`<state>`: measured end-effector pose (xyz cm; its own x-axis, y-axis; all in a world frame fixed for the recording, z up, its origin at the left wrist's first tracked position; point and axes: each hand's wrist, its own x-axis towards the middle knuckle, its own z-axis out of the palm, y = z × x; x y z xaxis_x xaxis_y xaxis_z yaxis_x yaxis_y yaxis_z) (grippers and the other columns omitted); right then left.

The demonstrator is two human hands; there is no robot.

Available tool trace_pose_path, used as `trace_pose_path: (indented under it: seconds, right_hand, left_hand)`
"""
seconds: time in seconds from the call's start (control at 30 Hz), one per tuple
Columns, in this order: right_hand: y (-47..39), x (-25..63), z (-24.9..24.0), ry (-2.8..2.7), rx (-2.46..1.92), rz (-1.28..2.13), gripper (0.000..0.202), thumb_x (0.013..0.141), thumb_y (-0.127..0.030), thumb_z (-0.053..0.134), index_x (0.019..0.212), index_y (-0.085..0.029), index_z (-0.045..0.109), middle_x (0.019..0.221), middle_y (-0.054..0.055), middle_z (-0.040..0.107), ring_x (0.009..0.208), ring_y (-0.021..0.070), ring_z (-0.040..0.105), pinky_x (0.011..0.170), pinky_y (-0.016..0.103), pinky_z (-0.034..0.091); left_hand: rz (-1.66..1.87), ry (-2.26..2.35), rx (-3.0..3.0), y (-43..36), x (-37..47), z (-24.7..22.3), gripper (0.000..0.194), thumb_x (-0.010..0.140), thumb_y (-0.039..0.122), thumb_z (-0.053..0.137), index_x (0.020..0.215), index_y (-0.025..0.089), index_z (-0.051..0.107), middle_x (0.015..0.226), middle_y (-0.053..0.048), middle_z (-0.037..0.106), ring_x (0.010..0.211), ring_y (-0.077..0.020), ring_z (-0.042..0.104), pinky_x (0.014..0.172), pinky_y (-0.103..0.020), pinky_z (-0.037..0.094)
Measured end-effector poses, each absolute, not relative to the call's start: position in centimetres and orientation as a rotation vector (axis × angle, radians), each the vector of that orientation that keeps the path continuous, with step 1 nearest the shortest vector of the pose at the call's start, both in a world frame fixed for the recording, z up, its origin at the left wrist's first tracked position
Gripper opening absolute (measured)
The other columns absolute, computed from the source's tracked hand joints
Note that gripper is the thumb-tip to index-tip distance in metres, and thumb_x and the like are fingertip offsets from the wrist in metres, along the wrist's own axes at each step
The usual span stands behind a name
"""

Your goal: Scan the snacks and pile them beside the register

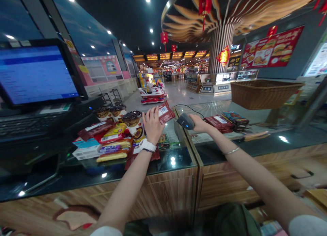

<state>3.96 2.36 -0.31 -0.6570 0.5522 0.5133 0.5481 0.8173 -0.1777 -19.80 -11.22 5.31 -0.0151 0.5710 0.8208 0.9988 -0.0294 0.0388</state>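
My left hand grips a brown snack packet, its white barcode label facing me. To its right, my right hand is wrapped round a dark barcode scanner with a small blue light. The scanner's head points at the packet across a small gap. Beside my left wrist stand lidded paper cups, with a pile of yellow, red and purple packets in front. Another brown packet lies partly under my left forearm. Brown packets and a blue box lie right of my right hand.
A monitor and keyboard stand at the left. The glass-topped counter has a seam down its middle. A wicker basket sits at the far right, and a black cable runs behind the scanner.
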Motion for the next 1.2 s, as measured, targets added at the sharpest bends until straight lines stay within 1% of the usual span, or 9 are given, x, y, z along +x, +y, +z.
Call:
trace_pose_path:
  seconds: [0.13,0.27,0.37,0.47,0.67,0.9,1.03,1.13,1.2]
  right_hand:
    - [2.9,3.9,-1.1,-2.522,-0.902,-0.047,0.054,0.07,-0.014,0.06,0.124,-0.013,0.052,0.114,0.016,0.062,0.103,0.0316,0.059,0.094,0.048,0.043]
    - [3.5,4.3,-1.7,-2.563,-0.916,-0.02,0.055,0.072,-0.006,0.053,0.126,-0.017,0.053,0.119,0.014,0.06,0.114,0.0299,0.056,0.106,0.057,0.031]
    - [3.8,4.7,-1.8,-2.598,-0.904,0.027,0.055,0.075,-0.003,0.05,0.127,-0.018,0.054,0.121,0.014,0.061,0.119,0.0294,0.055,0.108,0.059,0.028]
    - [3.8,4.9,-1.6,-2.608,-0.892,0.068,0.055,0.076,-0.002,0.05,0.129,-0.017,0.055,0.125,0.016,0.062,0.12,0.0297,0.056,0.109,0.058,0.028]
    - [3.9,4.9,-1.4,-2.594,-0.813,0.166,0.048,0.075,-0.001,0.053,0.119,-0.015,0.061,0.122,0.015,0.066,0.114,0.028,0.061,0.102,0.047,0.041]
    - [3.9,5.9,-0.6,-2.416,-0.79,0.25,0.071,0.065,0.005,0.044,0.131,-0.016,0.058,0.132,0.014,0.063,0.124,0.0247,0.057,0.107,0.045,0.043]
    - [2.3,5.7,1.2,-2.142,-0.699,0.075,0.068,0.071,-0.001,0.042,0.136,-0.017,0.053,0.145,0.013,0.053,0.137,0.0241,0.046,0.117,0.049,0.033]
    - [0.0,4.8,2.4,-2.143,-0.586,-0.009,0.06,0.084,-0.018,0.052,0.144,-0.02,0.045,0.152,0.013,0.044,0.142,0.0254,0.039,0.118,0.05,0.031]
    - [-1.4,3.9,2.8,-2.185,-0.559,-0.05,0.068,0.086,-0.03,0.058,0.149,-0.022,0.036,0.157,0.013,0.037,0.146,0.0276,0.032,0.119,0.053,0.028]
  left_hand:
    - [-0.919,-1.634,-1.696,-11.3,-19.6,5.4,0.076,0.072,0.022,0.071,0.143,0.016,0.044,0.143,-0.014,0.052,0.132,-0.0344,0.044,0.122,-0.056,0.019]
    - [-0.945,-1.603,-1.731,-11.0,-19.6,5.2,0.077,0.073,0.023,0.071,0.144,0.017,0.043,0.143,-0.014,0.053,0.133,-0.0343,0.044,0.122,-0.057,0.018]
    - [-0.938,-1.569,-1.764,-10.8,-19.6,4.9,0.077,0.074,0.025,0.071,0.144,0.016,0.043,0.143,-0.014,0.053,0.132,-0.0337,0.045,0.122,-0.055,0.019]
    - [-0.912,-1.525,-1.819,-10.7,-19.5,4.8,0.076,0.074,0.026,0.071,0.144,0.015,0.044,0.143,-0.013,0.053,0.133,-0.0327,0.045,0.122,-0.053,0.021]
    - [-0.873,-1.448,-1.933,-10.6,-19.3,4.7,0.075,0.075,0.028,0.071,0.145,0.017,0.044,0.143,-0.012,0.054,0.134,-0.0309,0.046,0.123,-0.052,0.02]
    - [-0.878,-1.43,-1.967,-10.4,-19.5,4.4,0.079,0.073,0.027,0.073,0.146,0.019,0.042,0.144,-0.011,0.052,0.136,-0.0306,0.044,0.123,-0.052,0.02]
    - [-0.884,-1.448,-1.972,-10.5,-19.4,4.6,0.078,0.074,0.028,0.072,0.146,0.019,0.042,0.144,-0.011,0.052,0.136,-0.0306,0.044,0.123,-0.052,0.02]
    - [-0.871,-1.455,-1.982,-10.5,-19.3,4.8,0.078,0.074,0.028,0.071,0.146,0.018,0.042,0.144,-0.012,0.052,0.136,-0.0312,0.044,0.123,-0.053,0.02]
    - [-0.86,-1.458,-1.991,-10.5,-19.3,4.8,0.078,0.074,0.028,0.071,0.146,0.019,0.042,0.144,-0.012,0.052,0.136,-0.0317,0.044,0.123,-0.054,0.02]
